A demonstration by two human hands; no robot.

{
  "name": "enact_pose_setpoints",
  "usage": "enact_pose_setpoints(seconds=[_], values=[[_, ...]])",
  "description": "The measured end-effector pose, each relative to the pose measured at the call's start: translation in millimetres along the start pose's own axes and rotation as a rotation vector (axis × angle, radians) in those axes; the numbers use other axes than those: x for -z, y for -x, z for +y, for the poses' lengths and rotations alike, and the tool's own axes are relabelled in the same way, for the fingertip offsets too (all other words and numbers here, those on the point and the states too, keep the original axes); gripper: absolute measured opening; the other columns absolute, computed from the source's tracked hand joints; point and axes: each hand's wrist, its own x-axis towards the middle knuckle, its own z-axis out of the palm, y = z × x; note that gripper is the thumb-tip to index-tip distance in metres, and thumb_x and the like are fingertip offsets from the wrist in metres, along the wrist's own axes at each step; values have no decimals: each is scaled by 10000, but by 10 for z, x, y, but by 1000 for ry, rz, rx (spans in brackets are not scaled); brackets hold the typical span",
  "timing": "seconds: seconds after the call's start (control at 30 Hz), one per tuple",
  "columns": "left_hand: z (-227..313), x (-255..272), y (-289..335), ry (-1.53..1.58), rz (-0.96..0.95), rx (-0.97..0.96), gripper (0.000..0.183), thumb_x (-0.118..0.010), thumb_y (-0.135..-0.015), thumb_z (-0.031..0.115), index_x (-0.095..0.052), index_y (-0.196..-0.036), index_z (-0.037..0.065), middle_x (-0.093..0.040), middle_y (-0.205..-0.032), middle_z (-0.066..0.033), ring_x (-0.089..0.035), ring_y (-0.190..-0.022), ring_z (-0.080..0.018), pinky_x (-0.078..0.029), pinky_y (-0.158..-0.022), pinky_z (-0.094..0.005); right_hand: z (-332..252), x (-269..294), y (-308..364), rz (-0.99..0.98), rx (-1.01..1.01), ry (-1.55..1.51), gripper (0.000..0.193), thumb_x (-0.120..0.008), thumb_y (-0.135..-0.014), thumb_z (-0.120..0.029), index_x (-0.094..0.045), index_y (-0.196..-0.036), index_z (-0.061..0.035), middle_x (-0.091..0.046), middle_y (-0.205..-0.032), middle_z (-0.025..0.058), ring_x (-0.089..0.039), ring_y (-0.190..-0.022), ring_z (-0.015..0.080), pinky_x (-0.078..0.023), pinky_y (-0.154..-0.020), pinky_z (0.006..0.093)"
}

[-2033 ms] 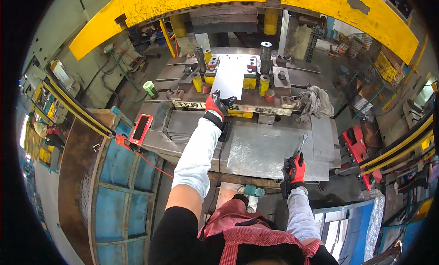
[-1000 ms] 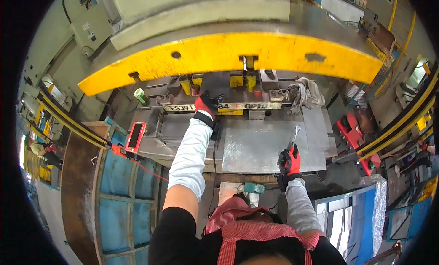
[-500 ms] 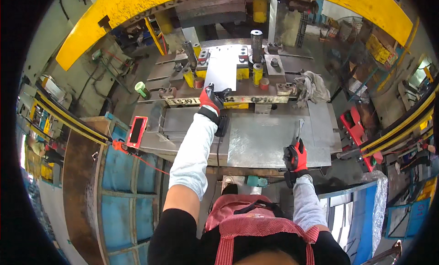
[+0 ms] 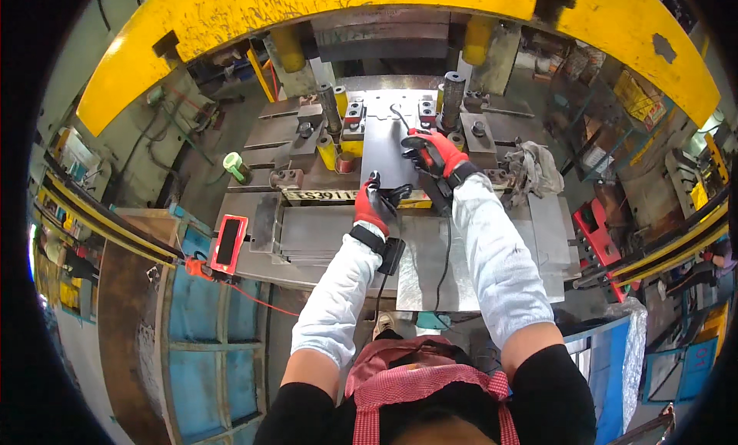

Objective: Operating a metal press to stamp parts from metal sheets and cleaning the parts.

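Note:
A pale, narrow metal sheet (image 4: 382, 141) lies across the press die (image 4: 354, 130) in front of me. My left hand (image 4: 374, 207), in a red and black glove, is at the sheet's near edge, with thumb and fingers spread apart. Whether it presses on the sheet is hard to make out. My right hand (image 4: 434, 153), gloved the same way, is closed around a thin metal rod with a hooked end (image 4: 397, 111). That hook is over the far part of the sheet. Dark boxes with cables are at both wrists.
Stacked metal sheets (image 4: 315, 234) lie left of my arms; a larger flat sheet (image 4: 430, 264) lies under them. Guide posts (image 4: 452, 99) rise from the die. A grey rag (image 4: 534, 168), a red-framed device (image 4: 228, 245) and a green cup (image 4: 234, 166) sit around it. A yellow press frame (image 4: 346, 3) arches overhead.
My right hand has moved from the large flat sheet up and left to the die, carrying the hooked rod. My left hand stays by the narrow sheet's near edge. The view has shifted.

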Motion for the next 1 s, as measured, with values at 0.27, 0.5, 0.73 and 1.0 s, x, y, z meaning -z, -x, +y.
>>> enact_pose_setpoints(seconds=[0.27, 0.5, 0.73, 1.0], values=[[14, -186, 261, -139, -9, -90, 367, -427, -904, 288, -469, -1167, 36, -568, -1092, -116, -572, -945, -280, -487, -811, -448, 288, 72, 1603, 192, 305, 255, 419, -552, -794, -55, -475, -1205, -45, -580, -838, 58, -549, -708, 126, -441, -638, 245], [14, -138, 179, -205, -68, -111, 367, -426, -901, 269, -452, -1175, 26, -535, -1141, -133, -565, -963, -330, -487, -835, -465, 1238, 664, 3028, 285, -186, 95, 496, -553, -775, -132, -421, -1243, -36, -558, -755, 30, -458, -537, 66, -387, -472, 214], [67, -231, -258, -125, -68, -62, 364, -482, -878, 231, -459, -1161, 3, -555, -1110, -159, -561, -965, -366, -500, -812, -490, 1669, 680, 2565, 377, -290, -254, 441, -520, -819, -108, -402, -1239, -37, -620, -877, 169, -608, -610, 221, -523, -528, 342], [189, -320, -616, 9, 93, -65, 364, -366, -911, 161, -403, -1246, 22, -511, -1184, -165, -505, -1079, -341, -438, -874, -564, 1697, 519, 2920, 498, -152, -293, 263, -476, -891, -213, -454, -1054, -8, -611, -831, 186, -611, -612, 284, -526, -533, 393]])
